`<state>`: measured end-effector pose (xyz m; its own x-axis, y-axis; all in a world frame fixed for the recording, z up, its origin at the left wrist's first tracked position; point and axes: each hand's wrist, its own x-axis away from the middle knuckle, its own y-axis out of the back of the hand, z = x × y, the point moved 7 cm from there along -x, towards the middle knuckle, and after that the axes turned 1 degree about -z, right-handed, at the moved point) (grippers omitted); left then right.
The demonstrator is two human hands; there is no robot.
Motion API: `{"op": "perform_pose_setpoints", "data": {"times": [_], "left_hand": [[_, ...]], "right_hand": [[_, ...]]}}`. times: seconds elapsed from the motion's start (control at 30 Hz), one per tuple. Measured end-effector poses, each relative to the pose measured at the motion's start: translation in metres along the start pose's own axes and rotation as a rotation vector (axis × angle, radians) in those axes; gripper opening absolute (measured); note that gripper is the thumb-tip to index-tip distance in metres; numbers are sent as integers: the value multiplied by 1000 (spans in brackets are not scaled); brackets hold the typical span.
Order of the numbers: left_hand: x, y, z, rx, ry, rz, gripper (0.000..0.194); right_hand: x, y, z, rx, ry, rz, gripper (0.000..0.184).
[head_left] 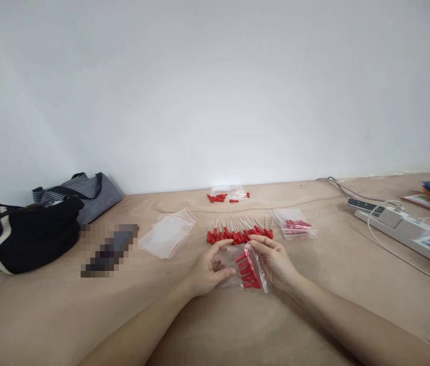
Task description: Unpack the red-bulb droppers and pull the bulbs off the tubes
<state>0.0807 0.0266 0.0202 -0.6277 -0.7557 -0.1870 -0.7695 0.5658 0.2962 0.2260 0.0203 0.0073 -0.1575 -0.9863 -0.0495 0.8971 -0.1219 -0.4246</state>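
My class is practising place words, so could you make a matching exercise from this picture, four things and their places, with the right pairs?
Things:
1. striped bag
2. power strip
3. nearest bag of red pieces
4. row of red-tipped sticks

Places:
A. between the left hand and right hand
B. on the right side of the table, with cables
C. lying just beyond the hands
D. behind the black bag

Right pairs: 1-D, 2-B, 3-A, 4-C

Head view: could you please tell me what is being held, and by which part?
A clear plastic bag: left grip on its left side, right grip near its upper right corner.
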Motion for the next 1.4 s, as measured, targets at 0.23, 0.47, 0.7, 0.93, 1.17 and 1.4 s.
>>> {"op": "perform_pose_setpoints", "data": {"times": [0.23,0.47,0.7,0.93,1.17,1.4], "left_hand": [[11,18,8,-197,120,35,51],[12,30,-12,-572,-70,-31,44],[18,9,-29,-621,-185,52,34],[18,-3,-16,-600,-99,144,44],[18,-4,-15,-540,-97,135,42],[17,-4,-15,-520,-115,121,40]], "right_hand": [[-51,54,27,779,195,-242,29],[-93,74,20,923,72,-337,50],[-95,62,21,899,130,-272,43],[-31,30,38,986,412,88,21],[16,-6,18,1184,465,505,6],[16,-4,16,1166,412,471,6]]}}
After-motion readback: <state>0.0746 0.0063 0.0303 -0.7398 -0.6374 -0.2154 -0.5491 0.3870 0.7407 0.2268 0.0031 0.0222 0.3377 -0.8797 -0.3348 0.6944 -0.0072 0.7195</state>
